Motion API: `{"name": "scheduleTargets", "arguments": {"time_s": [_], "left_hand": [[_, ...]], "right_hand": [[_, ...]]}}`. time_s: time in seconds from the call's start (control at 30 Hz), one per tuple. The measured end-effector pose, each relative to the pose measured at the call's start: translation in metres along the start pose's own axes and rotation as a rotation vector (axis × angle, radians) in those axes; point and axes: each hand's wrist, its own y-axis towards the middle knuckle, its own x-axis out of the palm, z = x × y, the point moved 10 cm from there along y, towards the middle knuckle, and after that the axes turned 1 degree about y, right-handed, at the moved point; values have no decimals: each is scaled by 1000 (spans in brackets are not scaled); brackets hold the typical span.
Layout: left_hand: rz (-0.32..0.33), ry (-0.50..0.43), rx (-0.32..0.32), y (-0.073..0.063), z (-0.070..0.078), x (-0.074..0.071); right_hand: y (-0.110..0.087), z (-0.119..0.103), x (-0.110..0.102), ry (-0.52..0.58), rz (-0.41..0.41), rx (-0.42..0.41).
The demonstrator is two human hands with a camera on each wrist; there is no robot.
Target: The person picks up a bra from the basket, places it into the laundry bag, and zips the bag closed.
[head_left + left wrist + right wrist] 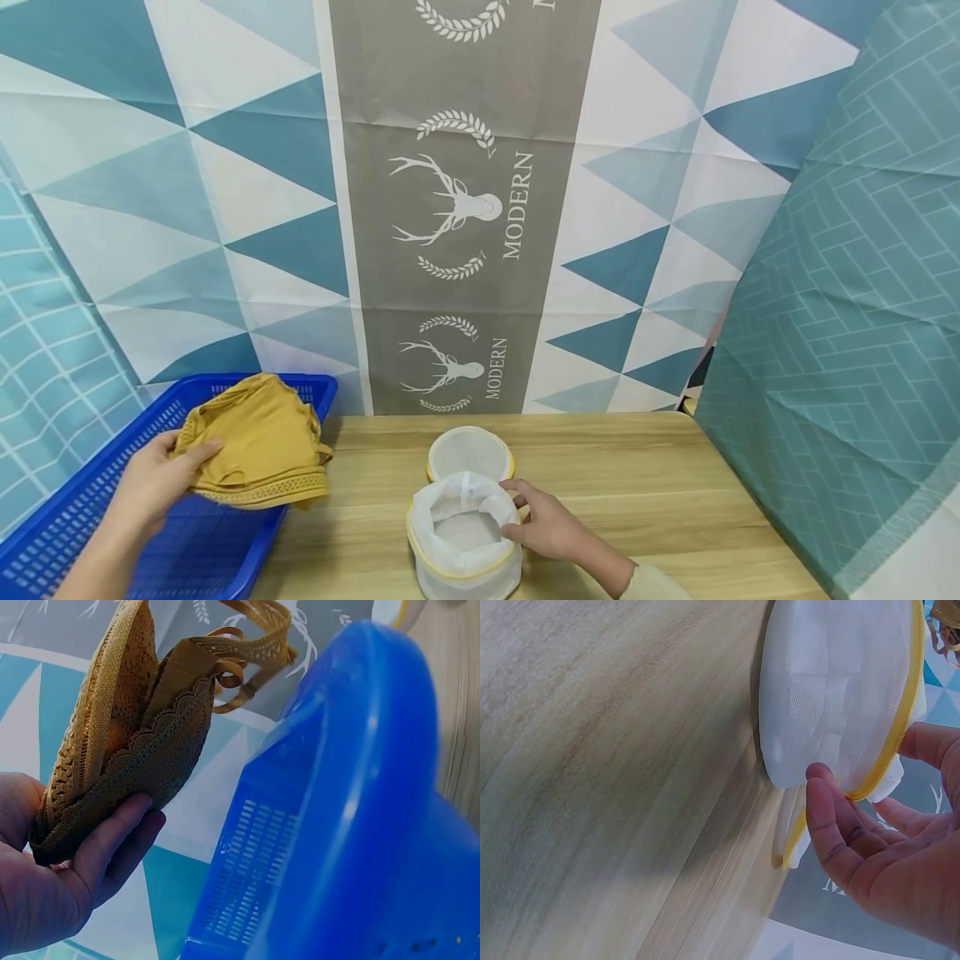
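My left hand point(153, 479) holds a folded mustard-yellow bra point(258, 437) by one end, above the blue basket. In the left wrist view the bra point(142, 727) shows lace edging, and its straps dangle from the far end. The thumb lies on one side and the fingers support the other. At the table's middle a white mesh laundry bag point(468, 579) stands upright, its top unzipped and its round lid folded back. My right hand point(547, 525) grips the bag's right side, with the thumb at the yellow-zipped rim and curved fingers against the mesh wall point(817, 697).
The blue plastic basket point(247, 567) with slotted walls stands at the left on the wooden table point(622, 467). The bag's mesh lid point(471, 454) leans out behind its opening. Patterned cloth point(465, 292) hangs behind the table, and a teal cloth point(855, 333) hangs along the right.
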Motion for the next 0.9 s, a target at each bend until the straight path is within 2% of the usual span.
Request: {"name": "scheduleTargets", "arguments": {"time_s": [0.33,0.63,0.9], "left_hand": [[-9,-19,-1,0,5,16],[-43,-99,11,-2,14,33],[-39,-80,32,-5,23,43]], "right_hand": [[-1,-1,-1,9,1,5],[-1,-1,-1,6,3,3],[-1,-1,-1,6,6,6]]}}
